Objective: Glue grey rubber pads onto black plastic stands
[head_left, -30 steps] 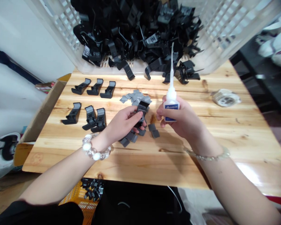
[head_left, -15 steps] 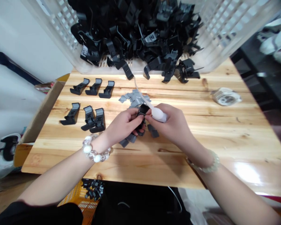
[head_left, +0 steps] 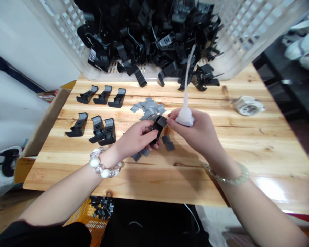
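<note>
A pale wooden workbench (head_left: 170, 180) stands under a white lattice plastic crate (head_left: 247, 34), tipped toward the bench and holding a heap of black plastic stands (head_left: 144, 34). Six matching stands (head_left: 78, 125) are set out in two rows of three at the bench's left side, beside a cardboard box (head_left: 45, 116). A roll of clear tape (head_left: 248, 105) lies at the right.

The left hand (head_left: 136, 139) is held palm-inward over the bench, wrist angled, with a beaded bracelet (head_left: 100, 164) on the wrist. Its fingers are curled and pressed together around a black plastic stand (head_left: 157, 127), which is gripped near the bench's centre with its grey-tipped end pointing toward the right hand.

The right hand (head_left: 193, 130) is raised opposite, wrist bent, with a pale green bead bracelet (head_left: 228, 176) on the wrist. Its fingers pinch a white squeeze bottle (head_left: 185, 116), whose long thin nozzle points upward. The fingertips (head_left: 170, 118) sit just beside the stand's grey tip; contact cannot be confirmed.

Loose grey pads (head_left: 148, 107) lie in a cluster directly beyond the hands, with more (head_left: 169, 143) just below them.
</note>
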{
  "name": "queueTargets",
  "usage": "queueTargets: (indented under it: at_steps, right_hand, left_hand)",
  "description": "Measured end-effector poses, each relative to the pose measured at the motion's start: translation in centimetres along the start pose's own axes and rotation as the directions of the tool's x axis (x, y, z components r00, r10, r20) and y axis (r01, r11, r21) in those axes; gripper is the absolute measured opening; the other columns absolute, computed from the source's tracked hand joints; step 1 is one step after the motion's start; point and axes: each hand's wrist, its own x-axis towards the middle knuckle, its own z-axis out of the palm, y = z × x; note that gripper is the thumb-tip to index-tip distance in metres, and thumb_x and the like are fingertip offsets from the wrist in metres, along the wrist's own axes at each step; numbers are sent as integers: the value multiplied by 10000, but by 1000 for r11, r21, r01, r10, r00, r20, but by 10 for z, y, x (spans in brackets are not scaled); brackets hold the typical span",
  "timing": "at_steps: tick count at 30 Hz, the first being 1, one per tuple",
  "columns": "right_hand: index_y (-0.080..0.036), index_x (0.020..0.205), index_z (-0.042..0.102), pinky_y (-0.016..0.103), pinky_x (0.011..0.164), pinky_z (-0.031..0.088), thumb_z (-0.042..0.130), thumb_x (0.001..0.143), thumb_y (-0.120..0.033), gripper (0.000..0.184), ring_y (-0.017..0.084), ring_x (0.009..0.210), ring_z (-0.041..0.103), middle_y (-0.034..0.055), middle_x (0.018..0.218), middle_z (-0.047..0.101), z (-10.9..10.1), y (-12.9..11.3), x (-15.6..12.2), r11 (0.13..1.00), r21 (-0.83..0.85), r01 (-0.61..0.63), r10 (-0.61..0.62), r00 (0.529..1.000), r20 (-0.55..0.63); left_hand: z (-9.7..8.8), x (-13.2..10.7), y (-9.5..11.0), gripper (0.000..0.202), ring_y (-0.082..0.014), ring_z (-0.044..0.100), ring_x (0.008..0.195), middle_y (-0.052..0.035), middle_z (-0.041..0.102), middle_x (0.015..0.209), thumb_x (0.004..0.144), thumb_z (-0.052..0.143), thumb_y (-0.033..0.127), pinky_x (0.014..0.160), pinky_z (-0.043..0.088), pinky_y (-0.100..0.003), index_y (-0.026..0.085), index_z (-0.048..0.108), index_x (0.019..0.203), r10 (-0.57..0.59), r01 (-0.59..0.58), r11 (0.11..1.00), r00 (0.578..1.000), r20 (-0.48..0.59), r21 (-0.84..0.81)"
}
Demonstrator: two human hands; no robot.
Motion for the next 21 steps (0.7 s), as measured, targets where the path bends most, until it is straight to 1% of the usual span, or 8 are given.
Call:
queueTargets:
  at_steps: [2, 6, 13, 21]
  right_hand:
    - [-179, 758, 658, 340, 711, 452, 689, 789, -312, 140, 192, 770, 601, 39, 832, 682, 0, 1, 0, 1000, -3, -3, 3, 1000, 20]
    - [-174, 759, 657, 340, 692, 450, 680, 800, -330, 163, 185, 732, 598, 37, 793, 679, 1, 2, 0, 999, -32, 2, 0, 998, 57]
    - [-179, 759, 649, 320, 649, 427, 662, 809, -309, 140, 174, 695, 582, 31, 753, 669, 2, 1, 0, 994, -102, 35, -29, 998, 61]
    - [-181, 778, 646, 303, 639, 419, 652, 806, -271, 94, 168, 686, 585, 28, 754, 663, 2, 0, -1, 987, -136, 83, -76, 995, 58]
  left_hand:
    - [0, -1, 1, 139, -118, 673, 646, -20, 670, 755, 905, 540, 283, 519, 510, -186, 156, 570, 952, -5, 5, 1000, 1000, 7, -4]
    - [1, -2, 1, 129, -111, 660, 626, -15, 664, 749, 896, 535, 256, 503, 497, -181, 155, 571, 967, -1, 1, 1000, 1000, 21, -13]
    - [1, -2, 3, 140, -115, 646, 611, -15, 659, 732, 883, 545, 257, 489, 490, -187, 157, 574, 977, -8, 10, 999, 999, 38, -42]
    - [1, -2, 3, 132, -116, 650, 605, -18, 663, 729, 882, 538, 249, 482, 485, -184, 158, 582, 967, -9, 12, 998, 999, 46, -54]
